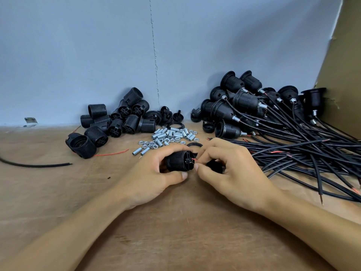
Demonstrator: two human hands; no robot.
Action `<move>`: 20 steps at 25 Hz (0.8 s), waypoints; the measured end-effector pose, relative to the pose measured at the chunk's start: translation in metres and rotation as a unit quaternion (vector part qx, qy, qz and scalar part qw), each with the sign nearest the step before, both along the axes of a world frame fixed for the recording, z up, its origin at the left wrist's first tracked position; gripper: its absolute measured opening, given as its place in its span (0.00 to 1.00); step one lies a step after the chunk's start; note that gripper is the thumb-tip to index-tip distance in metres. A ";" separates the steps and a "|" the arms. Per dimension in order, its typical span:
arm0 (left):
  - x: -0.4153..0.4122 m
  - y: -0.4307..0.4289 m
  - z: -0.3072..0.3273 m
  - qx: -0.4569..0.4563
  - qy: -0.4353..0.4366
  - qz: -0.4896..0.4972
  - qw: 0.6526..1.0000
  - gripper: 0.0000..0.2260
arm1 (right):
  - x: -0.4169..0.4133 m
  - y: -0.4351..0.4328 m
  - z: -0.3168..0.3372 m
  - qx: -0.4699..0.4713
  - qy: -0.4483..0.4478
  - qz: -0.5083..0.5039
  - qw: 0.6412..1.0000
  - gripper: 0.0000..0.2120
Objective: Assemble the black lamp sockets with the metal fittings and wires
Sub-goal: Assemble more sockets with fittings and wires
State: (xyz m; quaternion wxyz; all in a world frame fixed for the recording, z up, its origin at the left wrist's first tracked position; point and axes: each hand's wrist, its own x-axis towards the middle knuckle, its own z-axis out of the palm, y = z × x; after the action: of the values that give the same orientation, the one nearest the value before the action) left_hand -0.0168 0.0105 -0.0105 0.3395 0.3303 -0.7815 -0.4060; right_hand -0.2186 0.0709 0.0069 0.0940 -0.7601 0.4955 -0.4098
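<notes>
Black ribbed socket body (pixel 178 160) gripped sideways in left hand (pixel 154 173), low over the wooden table (pixel 175 222). Right hand (pixel 232 173) pinches a red wire end (pixel 194 159) at the socket's terminal face. Behind the socket: loose metal fittings (pixel 170 136). Behind-left: bare sockets (pixel 115 120). Behind-right: finished wired sockets (pixel 254 106).

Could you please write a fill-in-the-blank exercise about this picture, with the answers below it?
1. The ____ hand grips the ribbed black plastic lamp socket.
2. The right hand pinches a thin ____ wire at the socket's end.
3. The heap of finished black sockets with cables lies on the person's ____ side.
Answers: left; red; right.
</notes>
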 end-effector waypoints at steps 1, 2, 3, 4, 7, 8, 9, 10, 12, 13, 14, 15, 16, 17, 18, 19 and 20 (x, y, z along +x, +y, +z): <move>0.000 0.000 -0.001 -0.008 0.003 -0.001 1.000 0.23 | 0.000 0.000 0.000 -0.001 -0.002 0.000 1.000 0.07; -0.001 0.000 -0.001 -0.016 0.006 -0.002 1.000 0.23 | 0.000 0.000 0.000 -0.002 -0.001 0.002 1.000 0.06; -0.001 0.000 -0.002 -0.023 0.011 -0.005 1.000 0.23 | 0.000 0.000 0.000 -0.003 0.004 0.003 1.000 0.06; -0.002 0.000 -0.002 -0.027 0.017 -0.006 0.999 0.23 | 0.000 0.000 0.000 -0.004 0.010 0.006 1.000 0.06; -0.004 0.001 -0.003 -0.038 0.029 -0.003 0.999 0.24 | 0.000 0.000 0.000 -0.004 0.025 0.016 1.000 0.05; -0.004 0.001 -0.003 -0.045 0.027 0.000 0.999 0.24 | 0.000 0.000 0.000 -0.003 0.027 0.020 0.999 0.05; -0.004 0.001 -0.003 -0.054 0.024 0.004 0.998 0.24 | 0.000 0.000 0.000 -0.002 0.027 0.023 0.999 0.04; -0.004 0.001 -0.004 -0.061 0.021 0.010 0.998 0.24 | -0.001 0.000 0.000 -0.001 0.026 0.024 0.999 0.04; -0.004 0.001 -0.004 -0.076 0.011 0.027 0.997 0.24 | -0.001 0.000 -0.001 0.001 0.025 0.027 0.999 0.04; -0.004 0.002 -0.004 -0.083 0.004 0.035 0.996 0.25 | -0.001 0.000 -0.001 0.003 0.027 0.028 0.999 0.04; -0.005 0.004 -0.005 -0.092 -0.002 0.043 0.995 0.25 | -0.001 0.000 -0.001 0.004 0.032 0.028 0.999 0.04; -0.005 0.005 -0.005 -0.099 -0.007 0.050 0.994 0.25 | -0.001 0.001 -0.001 0.006 0.037 0.027 0.999 0.04; -0.006 0.006 -0.005 -0.107 -0.011 0.057 0.993 0.24 | -0.001 0.001 -0.001 0.008 0.041 0.025 0.999 0.04; -0.006 0.007 -0.006 -0.119 -0.017 0.063 0.991 0.24 | -0.001 0.001 -0.001 0.010 0.045 0.024 0.999 0.04; -0.006 0.007 -0.006 -0.133 -0.026 0.067 0.989 0.23 | -0.001 0.001 -0.001 0.011 0.050 0.023 0.998 0.04; -0.006 0.007 -0.006 -0.146 -0.036 0.070 0.986 0.23 | -0.001 0.001 -0.001 0.011 0.055 0.024 0.998 0.04; -0.005 0.007 -0.006 -0.157 -0.048 0.072 0.984 0.24 | -0.001 0.001 -0.001 0.013 0.058 0.026 0.998 0.04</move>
State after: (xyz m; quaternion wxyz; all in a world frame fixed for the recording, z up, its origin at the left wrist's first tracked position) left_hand -0.0219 0.0173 -0.0167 0.3775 0.3474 -0.8251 -0.2365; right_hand -0.2198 0.0720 0.0056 0.0853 -0.7935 0.4857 -0.3566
